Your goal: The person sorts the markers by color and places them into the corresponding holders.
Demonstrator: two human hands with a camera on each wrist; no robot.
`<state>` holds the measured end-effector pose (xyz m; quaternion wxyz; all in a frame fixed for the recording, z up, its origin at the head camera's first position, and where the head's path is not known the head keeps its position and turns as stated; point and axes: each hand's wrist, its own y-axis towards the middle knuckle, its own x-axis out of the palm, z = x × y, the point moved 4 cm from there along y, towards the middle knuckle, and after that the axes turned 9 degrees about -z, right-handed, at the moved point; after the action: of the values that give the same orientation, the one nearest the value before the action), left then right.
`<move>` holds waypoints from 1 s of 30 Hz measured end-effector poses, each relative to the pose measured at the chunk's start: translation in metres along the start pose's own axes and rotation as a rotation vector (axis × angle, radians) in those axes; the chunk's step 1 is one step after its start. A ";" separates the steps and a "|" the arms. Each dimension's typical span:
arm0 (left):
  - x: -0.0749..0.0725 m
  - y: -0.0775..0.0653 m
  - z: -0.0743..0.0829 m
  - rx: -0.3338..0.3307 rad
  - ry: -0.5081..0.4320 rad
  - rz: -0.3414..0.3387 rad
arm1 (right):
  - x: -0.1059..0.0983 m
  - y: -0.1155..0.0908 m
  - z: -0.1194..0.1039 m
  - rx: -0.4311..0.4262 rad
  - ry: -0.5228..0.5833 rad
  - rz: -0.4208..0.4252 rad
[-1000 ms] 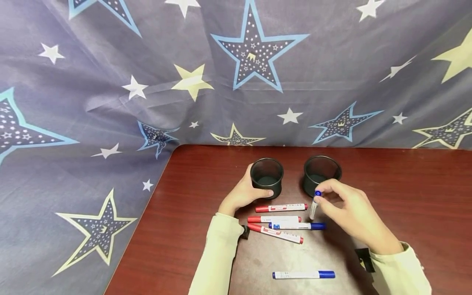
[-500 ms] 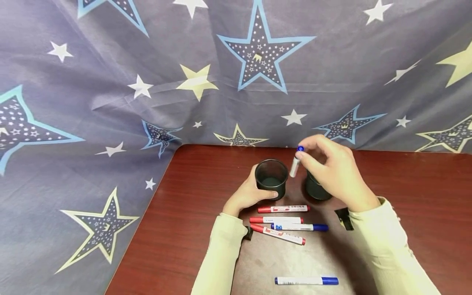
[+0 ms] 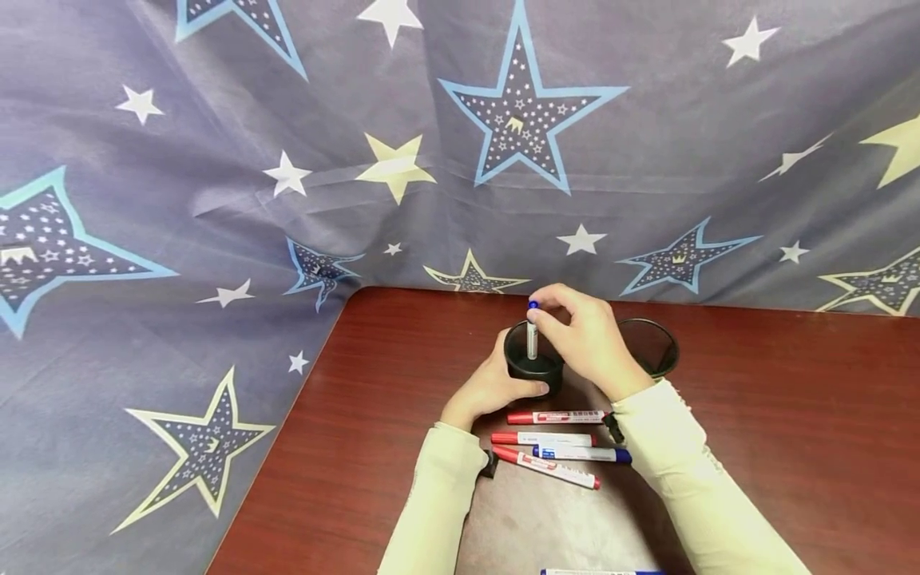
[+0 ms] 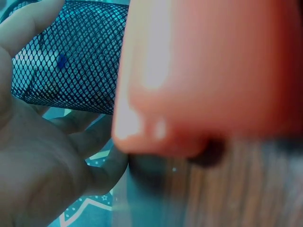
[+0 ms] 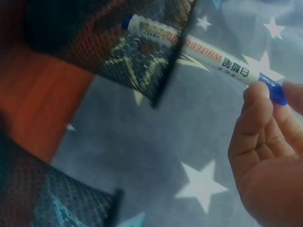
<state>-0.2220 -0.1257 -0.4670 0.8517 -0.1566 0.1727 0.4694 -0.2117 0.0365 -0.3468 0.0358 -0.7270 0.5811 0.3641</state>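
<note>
My left hand (image 3: pixel 492 390) grips a black mesh pen cup (image 3: pixel 530 385), its thumb across the near side. In the left wrist view the mesh wall of this pen cup (image 4: pixel 90 52) shows a blue-ended shape inside. My right hand (image 3: pixel 589 339) pinches a white whiteboard marker (image 3: pixel 532 342) by its blue cap, held upright over the cup. The right wrist view shows the marker (image 5: pixel 213 56) with its lower end past the rim, within the mesh, and fingers and thumb at the cap.
A second mesh cup (image 3: pixel 663 351) stands to the right, partly behind my right hand. Before the cups lie three red markers, the nearest red marker (image 3: pixel 557 471) slanted, and a blue marker (image 3: pixel 585 454). Another blue marker (image 3: pixel 596 572) shows at the bottom edge. Star-patterned cloth (image 3: pixel 460 176) hangs behind.
My right hand has carried the blue-capped marker up and leftward from beside the right cup, then down into the left cup's mouth. The left hand keeps its hold on the cup.
</note>
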 end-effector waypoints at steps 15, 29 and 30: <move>0.001 0.000 0.001 -0.008 -0.008 -0.015 | 0.033 -0.002 0.023 0.050 -0.069 -0.058; 0.000 0.000 0.000 0.007 0.005 -0.015 | 0.038 0.002 0.022 0.175 -0.172 -0.108; 0.000 0.000 0.000 0.010 0.003 -0.014 | 0.038 0.002 0.022 0.184 -0.180 -0.111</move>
<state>-0.2224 -0.1261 -0.4672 0.8554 -0.1543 0.1754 0.4623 -0.2219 0.0148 -0.3841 0.1741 -0.7161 0.5654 0.3706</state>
